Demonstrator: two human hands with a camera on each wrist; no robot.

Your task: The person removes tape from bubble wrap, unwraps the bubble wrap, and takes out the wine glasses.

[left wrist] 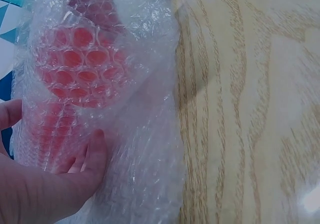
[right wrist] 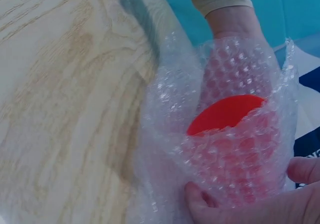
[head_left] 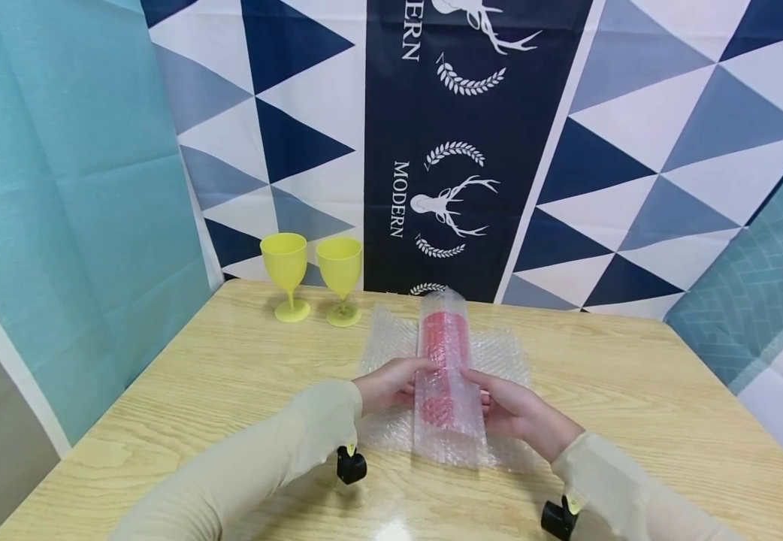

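A red goblet (head_left: 444, 338) lies inside a roll of clear bubble wrap (head_left: 509, 353), bowl toward the wall, foot toward me. My left hand (head_left: 388, 385) grips the roll from its left side, thumb on top. On the other side my right hand (head_left: 516, 409) holds it, thumb also on top and fingers curled beneath. In the left wrist view the round red foot (left wrist: 80, 66) shows through the bubbles. The right wrist view shows the bare edge of the red foot (right wrist: 225, 115) at the wrap's open end. Loose wrap spreads flat on both sides underneath.
Two yellow goblets, a left one (head_left: 285, 263) and a right one (head_left: 340, 267), stand upright at the back left of the wooden table (head_left: 243, 361). A patterned cloth (head_left: 310, 113) hangs behind the table, a teal cloth (head_left: 80, 180) at the left.
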